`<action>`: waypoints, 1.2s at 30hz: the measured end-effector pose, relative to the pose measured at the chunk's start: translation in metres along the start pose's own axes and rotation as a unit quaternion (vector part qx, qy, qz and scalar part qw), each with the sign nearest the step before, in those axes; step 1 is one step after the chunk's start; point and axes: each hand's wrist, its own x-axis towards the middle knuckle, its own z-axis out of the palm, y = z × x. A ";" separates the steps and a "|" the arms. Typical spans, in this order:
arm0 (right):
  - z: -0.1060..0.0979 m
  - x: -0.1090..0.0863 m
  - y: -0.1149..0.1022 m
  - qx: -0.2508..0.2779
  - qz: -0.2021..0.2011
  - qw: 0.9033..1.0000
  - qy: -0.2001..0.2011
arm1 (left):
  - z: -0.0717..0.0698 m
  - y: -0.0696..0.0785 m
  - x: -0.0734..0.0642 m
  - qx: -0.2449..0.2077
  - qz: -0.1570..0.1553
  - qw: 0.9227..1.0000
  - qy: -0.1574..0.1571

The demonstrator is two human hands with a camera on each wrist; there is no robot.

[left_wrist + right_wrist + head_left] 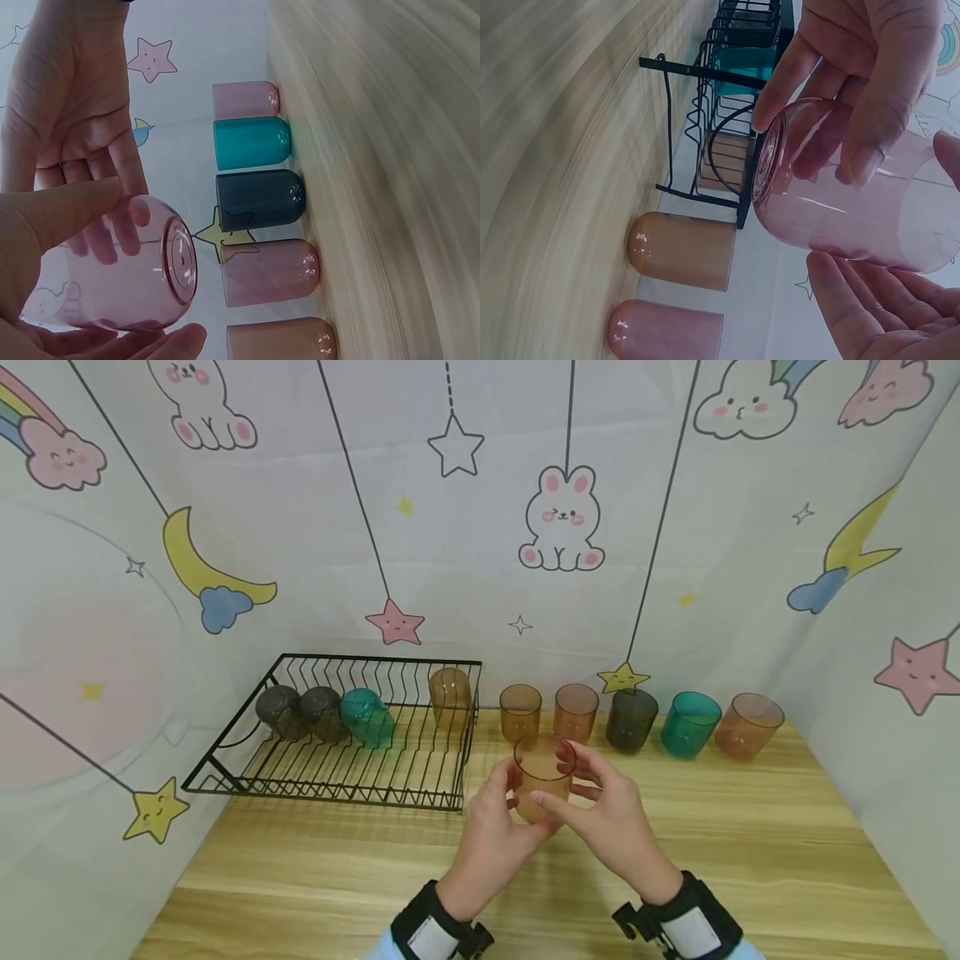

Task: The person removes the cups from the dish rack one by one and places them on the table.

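Observation:
A pink see-through tumbler (542, 789) is held upright above the table by both hands, its rim upward and its base showing in both wrist views. My left hand (491, 839) grips its left side. On the other side, my right hand (617, 818) has the thumb against the front of the tumbler and the fingers around the right and back. Behind the hands stands a row of upright tumblers: amber (520, 714), pink (576, 714), dark grey (632, 722), teal (690, 727) and another pink one (748, 728).
To the left, a black wire rack (427, 797) holds two dark grey tumblers (279, 712), a teal tumbler (367, 718) and an amber tumbler (450, 697), all bottom up. A printed cloth (480, 543) hangs behind and beside the wooden table (337, 877).

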 end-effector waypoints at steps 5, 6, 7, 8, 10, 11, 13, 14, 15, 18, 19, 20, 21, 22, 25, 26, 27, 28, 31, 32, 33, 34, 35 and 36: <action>-0.005 0.003 0.022 -0.007 -0.003 1.000 0.019 | -0.003 -0.001 0.000 0.050 -0.004 0.999 -0.011; -0.007 0.003 0.025 -0.008 -0.005 1.000 0.026 | -0.004 -0.001 -0.001 0.062 -0.011 0.998 -0.016; -0.009 0.004 0.028 -0.012 -0.006 0.999 0.032 | -0.005 -0.001 -0.001 0.070 -0.021 0.997 -0.022; -0.012 0.004 0.030 -0.016 -0.007 0.999 0.039 | -0.006 -0.001 -0.001 0.079 -0.030 0.996 -0.028; -0.018 0.004 0.034 -0.028 -0.007 0.998 0.053 | -0.008 -0.002 -0.002 0.088 -0.045 0.994 -0.038; -0.022 0.005 0.037 -0.034 -0.005 0.998 0.059 | -0.008 -0.003 -0.002 0.092 -0.052 0.993 -0.043; -0.030 0.006 0.042 -0.048 0.000 0.996 0.072 | -0.008 -0.005 -0.003 0.101 -0.062 0.992 -0.049; -0.034 0.007 0.045 -0.053 0.004 0.995 0.079 | -0.008 -0.007 -0.003 0.105 -0.065 0.991 -0.051; -0.038 0.007 0.048 -0.058 0.008 0.994 0.087 | -0.008 -0.009 -0.003 0.108 -0.067 0.990 -0.052; -0.052 0.007 0.058 -0.071 0.021 0.991 0.112 | -0.008 -0.017 -0.003 0.127 -0.075 0.987 -0.059; -0.056 0.007 0.062 -0.075 0.025 0.989 0.122 | -0.008 -0.019 -0.003 0.131 -0.077 0.987 -0.060; -0.060 0.006 0.065 -0.081 0.030 0.988 0.132 | -0.008 -0.022 -0.004 0.135 -0.079 0.986 -0.062; -0.065 0.006 0.069 -0.086 0.036 0.986 0.141 | -0.008 -0.024 -0.004 0.139 -0.079 0.985 -0.063; -0.069 0.006 0.073 -0.088 0.041 0.984 0.149 | -0.008 -0.026 -0.004 0.142 -0.081 0.984 -0.065; -0.083 0.004 0.084 -0.100 0.065 0.978 0.172 | -0.008 -0.031 -0.005 0.142 -0.082 0.984 -0.073; -0.089 0.003 0.087 -0.105 0.073 0.975 0.179 | -0.008 -0.032 -0.005 0.142 -0.082 0.984 -0.075; -0.094 0.003 0.091 -0.108 0.082 0.973 0.189 | -0.007 -0.032 -0.005 0.142 -0.082 0.983 -0.078; -0.099 0.002 0.094 -0.111 0.091 0.970 0.199 | -0.007 -0.033 -0.005 0.142 -0.084 0.983 -0.081; -0.116 0.001 0.104 -0.117 0.119 0.959 0.231 | -0.007 -0.034 -0.006 0.146 -0.084 0.982 -0.088; -0.121 0.001 0.107 -0.117 0.128 0.955 0.242 | -0.007 -0.034 -0.006 0.146 -0.084 0.982 -0.090; -0.126 0.001 0.110 -0.117 0.135 0.951 0.254 | -0.007 -0.034 -0.006 0.147 -0.084 0.981 -0.092; -0.132 0.001 0.113 -0.118 0.143 0.947 0.263 | -0.007 -0.034 -0.006 0.146 -0.084 0.981 -0.093; -0.137 0.001 0.117 -0.120 0.151 0.943 0.272 | -0.007 -0.034 -0.006 0.146 -0.083 0.981 -0.094; -0.141 0.001 0.120 -0.122 0.158 0.939 0.281 | -0.007 -0.034 -0.007 0.145 -0.083 0.981 -0.095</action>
